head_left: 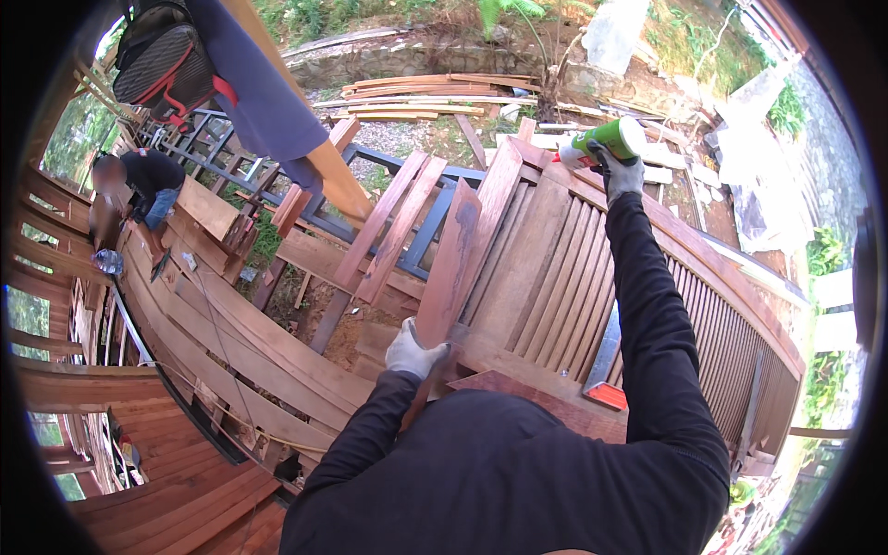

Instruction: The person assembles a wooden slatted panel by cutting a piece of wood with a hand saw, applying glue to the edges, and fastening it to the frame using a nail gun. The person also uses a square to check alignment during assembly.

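Left hand (413, 350), gloved: fingers wrapped around the lower end of a reddish plank (450, 264), which rises away from them, tilted over the slatted wooden deck (555, 268). Right hand (620, 174), gloved, arm outstretched: fingers closed around a green power tool (603, 141), beyond the plank's top. Another person (139, 185) crouches far left.

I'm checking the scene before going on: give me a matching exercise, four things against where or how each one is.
Things:
1. left hand
2. right hand
3. handsaw
4. co-worker

States:
A. bent over at far left
B. grips the green bottle
C. lies on the slatted deck
D. holds the reddish plank at its lower end

Pairs: 1-D, 2-B, 3-C, 4-A
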The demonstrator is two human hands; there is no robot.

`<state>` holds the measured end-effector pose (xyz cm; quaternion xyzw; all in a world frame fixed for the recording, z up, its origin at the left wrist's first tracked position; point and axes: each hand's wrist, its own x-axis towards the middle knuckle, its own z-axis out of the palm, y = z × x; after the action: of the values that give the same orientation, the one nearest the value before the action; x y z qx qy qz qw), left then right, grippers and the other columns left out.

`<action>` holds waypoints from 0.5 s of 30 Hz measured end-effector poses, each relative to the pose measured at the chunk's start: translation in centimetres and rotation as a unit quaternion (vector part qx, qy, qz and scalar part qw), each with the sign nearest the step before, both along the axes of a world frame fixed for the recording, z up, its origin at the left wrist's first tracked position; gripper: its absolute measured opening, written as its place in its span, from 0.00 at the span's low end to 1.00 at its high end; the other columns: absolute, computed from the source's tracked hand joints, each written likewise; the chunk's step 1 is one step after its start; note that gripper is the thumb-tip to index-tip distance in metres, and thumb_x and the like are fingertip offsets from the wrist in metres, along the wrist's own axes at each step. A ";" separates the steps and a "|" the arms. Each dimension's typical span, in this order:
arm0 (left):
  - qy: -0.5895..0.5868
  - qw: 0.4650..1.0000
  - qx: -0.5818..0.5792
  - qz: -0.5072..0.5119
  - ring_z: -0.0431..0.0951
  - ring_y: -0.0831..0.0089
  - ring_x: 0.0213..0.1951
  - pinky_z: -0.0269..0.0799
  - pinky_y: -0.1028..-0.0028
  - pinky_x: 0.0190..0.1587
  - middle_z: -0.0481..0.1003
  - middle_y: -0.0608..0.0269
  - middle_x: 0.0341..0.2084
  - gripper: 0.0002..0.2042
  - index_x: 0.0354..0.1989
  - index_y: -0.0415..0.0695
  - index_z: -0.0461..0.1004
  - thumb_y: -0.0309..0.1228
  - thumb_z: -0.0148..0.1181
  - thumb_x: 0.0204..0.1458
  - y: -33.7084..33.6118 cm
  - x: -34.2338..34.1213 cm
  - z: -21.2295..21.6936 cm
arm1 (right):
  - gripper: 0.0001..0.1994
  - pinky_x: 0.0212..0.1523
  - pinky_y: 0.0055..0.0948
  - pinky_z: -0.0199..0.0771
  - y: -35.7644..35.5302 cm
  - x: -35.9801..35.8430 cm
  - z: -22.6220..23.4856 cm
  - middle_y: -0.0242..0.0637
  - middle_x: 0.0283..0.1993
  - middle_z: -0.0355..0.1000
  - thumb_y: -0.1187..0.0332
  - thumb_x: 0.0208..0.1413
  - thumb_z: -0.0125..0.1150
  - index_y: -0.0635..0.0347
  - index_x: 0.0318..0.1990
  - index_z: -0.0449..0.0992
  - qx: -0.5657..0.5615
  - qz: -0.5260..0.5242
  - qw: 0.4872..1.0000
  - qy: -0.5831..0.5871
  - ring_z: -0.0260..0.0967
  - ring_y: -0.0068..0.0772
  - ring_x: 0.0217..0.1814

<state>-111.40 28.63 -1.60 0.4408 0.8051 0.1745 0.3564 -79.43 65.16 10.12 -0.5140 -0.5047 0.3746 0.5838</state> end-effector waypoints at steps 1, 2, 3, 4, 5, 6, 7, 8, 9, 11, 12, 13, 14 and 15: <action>-0.001 1.000 0.009 0.000 0.79 0.51 0.53 0.73 0.58 0.56 0.79 0.47 0.49 0.43 0.62 0.46 0.64 0.52 0.75 0.38 -0.1 0.1 0.0 | 0.29 0.34 0.27 0.86 0.3 0.1 -0.3 0.42 0.46 0.79 0.70 0.44 0.82 0.68 0.53 0.76 0.000 -0.003 1.000 -0.003 0.79 0.31 0.41; -0.002 1.000 0.018 -0.001 0.79 0.51 0.53 0.73 0.58 0.56 0.79 0.47 0.49 0.43 0.62 0.46 0.64 0.52 0.75 0.38 -0.1 0.1 0.0 | 0.29 0.34 0.27 0.86 0.4 0.4 -0.6 0.42 0.46 0.79 0.70 0.44 0.82 0.68 0.53 0.76 0.001 -0.006 1.000 -0.006 0.79 0.31 0.41; -0.001 1.000 0.015 -0.002 0.79 0.51 0.53 0.73 0.58 0.56 0.79 0.47 0.49 0.43 0.62 0.46 0.64 0.53 0.75 0.38 0.0 0.2 0.1 | 0.29 0.34 0.27 0.86 0.5 0.7 -0.9 0.42 0.46 0.79 0.69 0.44 0.82 0.68 0.53 0.76 0.001 -0.007 1.000 -0.005 0.79 0.31 0.41; 0.000 1.000 0.011 -0.001 0.79 0.51 0.53 0.73 0.58 0.56 0.79 0.47 0.50 0.43 0.62 0.46 0.64 0.53 0.75 0.38 0.0 0.2 0.2 | 0.29 0.34 0.27 0.86 0.5 0.5 -0.8 0.42 0.46 0.79 0.69 0.44 0.82 0.68 0.53 0.76 0.001 -0.006 1.000 -0.004 0.79 0.31 0.41; 0.001 1.000 0.008 0.001 0.79 0.51 0.53 0.73 0.58 0.56 0.79 0.47 0.50 0.43 0.62 0.46 0.64 0.53 0.75 0.38 0.0 0.2 0.2 | 0.29 0.34 0.27 0.86 0.5 0.4 -0.8 0.41 0.46 0.79 0.69 0.45 0.82 0.68 0.54 0.76 0.001 -0.004 1.000 -0.003 0.79 0.31 0.41; 0.000 1.000 0.007 0.000 0.79 0.51 0.53 0.73 0.58 0.56 0.79 0.47 0.50 0.44 0.62 0.46 0.64 0.53 0.75 0.38 0.0 0.2 0.1 | 0.28 0.34 0.27 0.86 0.5 0.3 -0.7 0.42 0.46 0.79 0.69 0.45 0.82 0.68 0.54 0.76 0.002 0.000 1.000 -0.001 0.79 0.31 0.41; -0.001 1.000 0.006 -0.001 0.79 0.51 0.53 0.73 0.58 0.56 0.78 0.47 0.50 0.44 0.62 0.46 0.64 0.53 0.75 0.38 0.0 0.2 -0.1 | 0.28 0.34 0.27 0.86 0.5 0.3 -0.7 0.42 0.46 0.79 0.69 0.45 0.82 0.68 0.54 0.76 0.003 0.005 1.000 0.001 0.80 0.31 0.41; -0.002 1.000 0.006 -0.003 0.79 0.51 0.53 0.73 0.59 0.56 0.78 0.47 0.51 0.44 0.63 0.46 0.64 0.53 0.75 0.38 0.0 0.2 -0.1 | 0.28 0.34 0.27 0.87 0.5 0.3 -0.6 0.42 0.46 0.79 0.69 0.45 0.82 0.68 0.54 0.76 0.003 0.009 1.000 0.004 0.80 0.31 0.41; -0.001 1.000 0.002 -0.002 0.79 0.51 0.53 0.73 0.59 0.56 0.78 0.47 0.51 0.44 0.63 0.46 0.64 0.53 0.75 0.38 0.0 0.2 -0.1 | 0.28 0.34 0.28 0.87 0.5 0.3 -0.7 0.42 0.46 0.79 0.68 0.46 0.81 0.68 0.54 0.76 0.001 0.003 1.000 -0.002 0.80 0.31 0.42; 0.001 1.000 -0.004 -0.002 0.79 0.51 0.53 0.74 0.59 0.56 0.78 0.47 0.51 0.44 0.63 0.46 0.64 0.53 0.75 0.38 0.1 0.3 0.2 | 0.28 0.34 0.28 0.87 0.6 0.2 -0.7 0.42 0.46 0.79 0.68 0.46 0.81 0.68 0.54 0.76 -0.004 -0.009 1.000 -0.015 0.80 0.32 0.42; 0.002 1.000 -0.002 -0.002 0.79 0.51 0.54 0.74 0.59 0.56 0.78 0.47 0.51 0.44 0.63 0.46 0.63 0.53 0.75 0.38 0.1 0.3 0.1 | 0.28 0.34 0.28 0.87 0.7 0.3 -0.9 0.42 0.46 0.79 0.68 0.46 0.81 0.68 0.54 0.76 -0.006 -0.007 1.000 -0.017 0.80 0.32 0.42; 0.003 1.000 0.000 -0.002 0.79 0.51 0.54 0.74 0.58 0.56 0.78 0.47 0.51 0.44 0.63 0.46 0.63 0.53 0.75 0.38 0.0 0.2 0.0 | 0.28 0.35 0.28 0.87 0.8 0.3 -0.9 0.42 0.46 0.79 0.68 0.46 0.81 0.68 0.53 0.76 -0.007 -0.004 1.000 -0.019 0.80 0.32 0.42; 0.004 1.000 0.002 -0.003 0.79 0.51 0.54 0.74 0.58 0.56 0.78 0.47 0.51 0.44 0.63 0.46 0.63 0.53 0.75 0.38 0.0 0.2 -0.1 | 0.27 0.35 0.28 0.87 0.9 0.3 -0.9 0.42 0.46 0.79 0.68 0.46 0.81 0.68 0.53 0.76 -0.008 -0.001 1.000 -0.022 0.80 0.32 0.42; 0.001 1.000 0.002 -0.002 0.79 0.50 0.54 0.74 0.58 0.56 0.78 0.47 0.51 0.44 0.63 0.46 0.63 0.53 0.75 0.38 0.1 0.2 -0.1 | 0.27 0.35 0.28 0.87 0.9 0.3 -0.9 0.42 0.46 0.79 0.68 0.46 0.81 0.68 0.53 0.76 -0.010 -0.003 1.000 -0.022 0.80 0.32 0.42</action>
<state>-111.19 28.69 -1.68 0.4433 0.8041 0.1748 0.3554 -79.12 66.05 9.18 -0.5297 -0.5119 0.3665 0.5684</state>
